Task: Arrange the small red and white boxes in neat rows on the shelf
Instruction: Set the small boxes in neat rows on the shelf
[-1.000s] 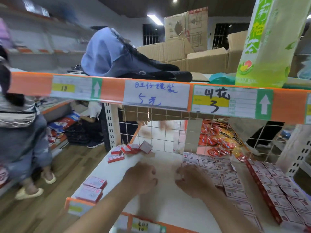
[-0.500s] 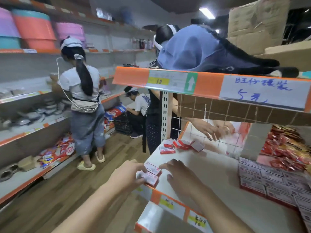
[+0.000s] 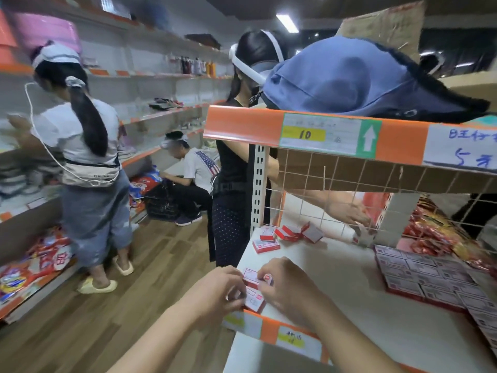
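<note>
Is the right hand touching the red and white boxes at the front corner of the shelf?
Touching. In the head view the right hand curls onto the red and white boxes and pinches the upper one, with no gap visible.

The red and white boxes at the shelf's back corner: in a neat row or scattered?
Scattered. The back-corner boxes lie at mixed angles, one tipped up, unlike the tidy block at the right.

A ceiling light (image 3: 287, 22) is shining over the wooden floor (image 3: 166, 270), and wall shelves (image 3: 172, 112) are lining the left side.
</note>
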`<state>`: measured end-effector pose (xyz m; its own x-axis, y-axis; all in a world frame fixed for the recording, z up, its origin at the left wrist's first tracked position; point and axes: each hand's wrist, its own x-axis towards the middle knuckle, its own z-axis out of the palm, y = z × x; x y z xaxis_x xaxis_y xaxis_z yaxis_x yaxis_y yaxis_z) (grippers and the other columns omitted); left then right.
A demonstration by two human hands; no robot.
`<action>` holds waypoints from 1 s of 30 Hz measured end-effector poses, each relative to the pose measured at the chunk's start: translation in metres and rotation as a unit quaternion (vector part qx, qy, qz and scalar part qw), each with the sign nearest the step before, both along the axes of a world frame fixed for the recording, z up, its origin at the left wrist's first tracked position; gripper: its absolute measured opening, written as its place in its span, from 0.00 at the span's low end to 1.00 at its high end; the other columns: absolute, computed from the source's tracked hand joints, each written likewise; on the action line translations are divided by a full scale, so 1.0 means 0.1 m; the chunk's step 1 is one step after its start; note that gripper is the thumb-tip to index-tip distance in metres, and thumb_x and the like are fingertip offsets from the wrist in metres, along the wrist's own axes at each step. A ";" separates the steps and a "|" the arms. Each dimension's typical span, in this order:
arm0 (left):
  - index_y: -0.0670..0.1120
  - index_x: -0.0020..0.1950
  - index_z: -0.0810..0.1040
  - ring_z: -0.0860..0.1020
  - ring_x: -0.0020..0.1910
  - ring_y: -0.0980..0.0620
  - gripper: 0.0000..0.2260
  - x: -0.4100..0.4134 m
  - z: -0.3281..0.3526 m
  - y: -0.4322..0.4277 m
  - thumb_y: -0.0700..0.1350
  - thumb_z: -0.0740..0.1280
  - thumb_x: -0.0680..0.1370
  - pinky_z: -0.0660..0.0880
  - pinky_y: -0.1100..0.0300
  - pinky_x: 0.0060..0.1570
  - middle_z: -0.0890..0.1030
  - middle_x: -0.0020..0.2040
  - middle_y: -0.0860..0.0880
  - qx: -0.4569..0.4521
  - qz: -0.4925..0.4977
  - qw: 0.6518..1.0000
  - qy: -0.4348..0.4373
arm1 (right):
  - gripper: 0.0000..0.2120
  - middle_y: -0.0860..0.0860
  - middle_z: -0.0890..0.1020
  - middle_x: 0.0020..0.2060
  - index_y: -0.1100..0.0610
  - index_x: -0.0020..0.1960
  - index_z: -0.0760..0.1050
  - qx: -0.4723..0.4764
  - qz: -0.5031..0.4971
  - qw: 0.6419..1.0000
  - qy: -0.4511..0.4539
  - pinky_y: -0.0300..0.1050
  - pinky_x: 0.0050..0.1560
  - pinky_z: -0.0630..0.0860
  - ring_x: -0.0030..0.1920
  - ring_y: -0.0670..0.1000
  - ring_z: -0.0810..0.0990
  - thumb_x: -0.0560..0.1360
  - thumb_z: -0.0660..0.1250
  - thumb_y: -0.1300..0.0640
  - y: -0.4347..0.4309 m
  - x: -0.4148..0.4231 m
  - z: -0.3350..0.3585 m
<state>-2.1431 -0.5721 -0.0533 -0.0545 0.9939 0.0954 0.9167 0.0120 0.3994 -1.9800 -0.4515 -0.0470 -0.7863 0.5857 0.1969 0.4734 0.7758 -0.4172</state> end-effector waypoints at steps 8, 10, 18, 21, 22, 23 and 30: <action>0.52 0.59 0.79 0.75 0.54 0.58 0.12 -0.04 0.12 0.14 0.50 0.66 0.76 0.63 0.80 0.44 0.79 0.56 0.56 -0.039 -0.034 0.999 0.009 | 0.16 0.54 0.80 0.54 0.52 0.58 0.74 -0.005 -0.042 0.998 -0.044 0.45 0.52 0.73 0.54 0.54 0.77 0.72 0.61 0.63 0.14 0.03 -0.03; 0.55 0.58 0.79 0.76 0.53 0.59 0.11 -0.05 0.13 0.17 0.50 0.65 0.76 0.64 0.77 0.45 0.80 0.56 0.57 -0.052 -0.043 0.998 0.014 | 0.20 0.54 0.79 0.55 0.53 0.63 0.72 0.007 -0.063 0.997 -0.051 0.45 0.53 0.71 0.56 0.54 0.75 0.72 0.59 0.65 0.24 0.13 -0.04; 0.55 0.59 0.79 0.74 0.49 0.58 0.15 0.06 0.08 0.35 0.52 0.67 0.72 0.70 0.68 0.48 0.78 0.50 0.59 -0.024 -0.035 0.998 0.051 | 0.14 0.49 0.80 0.54 0.51 0.58 0.76 0.008 -0.104 0.994 -0.033 0.43 0.55 0.71 0.56 0.52 0.76 0.74 0.61 0.60 0.39 0.61 -0.01; 0.53 0.56 0.80 0.74 0.47 0.56 0.12 0.19 0.11 0.47 0.52 0.68 0.73 0.73 0.61 0.49 0.79 0.47 0.55 0.013 -0.037 0.998 0.047 | 0.16 0.50 0.79 0.56 0.52 0.60 0.76 0.008 -0.116 0.993 -0.032 0.41 0.54 0.71 0.55 0.50 0.76 0.75 0.61 0.62 0.44 0.82 0.07; 0.53 0.54 0.80 0.74 0.46 0.56 0.11 0.26 0.14 0.52 0.52 0.68 0.73 0.74 0.59 0.49 0.79 0.46 0.55 0.026 -0.039 0.998 0.043 | 0.15 0.50 0.80 0.55 0.52 0.59 0.76 0.010 -0.123 0.992 -0.036 0.40 0.52 0.71 0.54 0.50 0.77 0.75 0.61 0.63 0.46 0.89 0.09; 0.52 0.53 0.81 0.75 0.45 0.55 0.11 0.33 0.16 0.57 0.51 0.67 0.72 0.75 0.58 0.48 0.80 0.46 0.54 0.033 -0.045 0.997 0.044 | 0.15 0.50 0.80 0.55 0.52 0.59 0.76 0.010 -0.131 0.991 -0.040 0.41 0.52 0.72 0.54 0.50 0.77 0.75 0.61 0.63 0.48 0.98 0.11; 0.49 0.55 0.79 0.75 0.50 0.52 0.13 0.98 0.27 0.96 0.47 0.67 0.72 0.69 0.64 0.47 0.79 0.52 0.51 0.016 -0.078 0.996 0.031 | 0.19 0.50 0.78 0.57 0.53 0.63 0.73 -0.001 -0.166 0.983 -0.074 0.40 0.53 0.68 0.59 0.50 0.75 0.73 0.62 0.62 0.59 1.78 0.17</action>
<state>-2.0448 -0.4766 -0.0266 0.1070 0.9863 0.1253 0.9291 -0.1440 0.3406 -1.8019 -0.3924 -0.0304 -0.5716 0.8153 0.0926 0.7564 0.5672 -0.3258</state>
